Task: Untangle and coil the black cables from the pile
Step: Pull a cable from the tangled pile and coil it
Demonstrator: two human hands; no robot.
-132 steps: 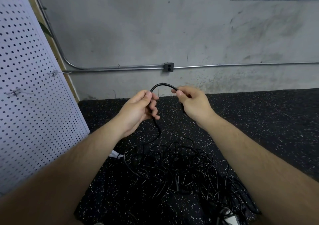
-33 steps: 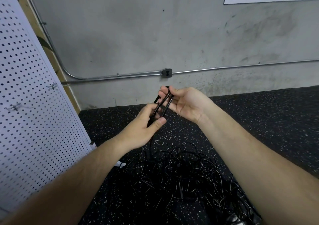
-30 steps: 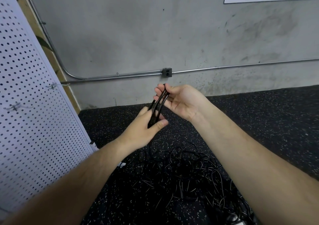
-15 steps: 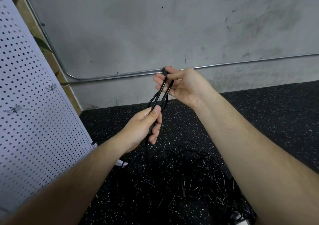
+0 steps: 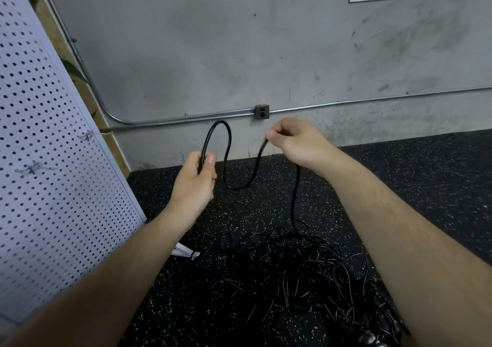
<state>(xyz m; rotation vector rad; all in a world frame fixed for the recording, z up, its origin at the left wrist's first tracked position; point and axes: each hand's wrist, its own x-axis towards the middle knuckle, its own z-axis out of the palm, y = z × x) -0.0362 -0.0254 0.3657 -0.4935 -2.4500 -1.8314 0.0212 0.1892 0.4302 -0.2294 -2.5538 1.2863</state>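
Gripping the base of 1 small upright loop of black cable (image 5: 228, 144) in the left hand (image 5: 195, 184), fingers curled round the doubled strand, thumb on top. Pinching the same cable further along in the right hand (image 5: 298, 144), thumb and forefinger closed on it, with a slack U sagging between the 2 hands. Trailing from under the right hand straight down into the tangled pile (image 5: 287, 272) on the speckled rubber floor (image 5: 412, 176), just below both forearms.

Likely to snag if pulled hard: seemingly threaded among many thin strands, so risking a tightened knot or a dragged heap on any sharp tug. Could also lose the loop on any loosening of the left grip while bringing the next turn across. Impossible to trace the far end within the heap.
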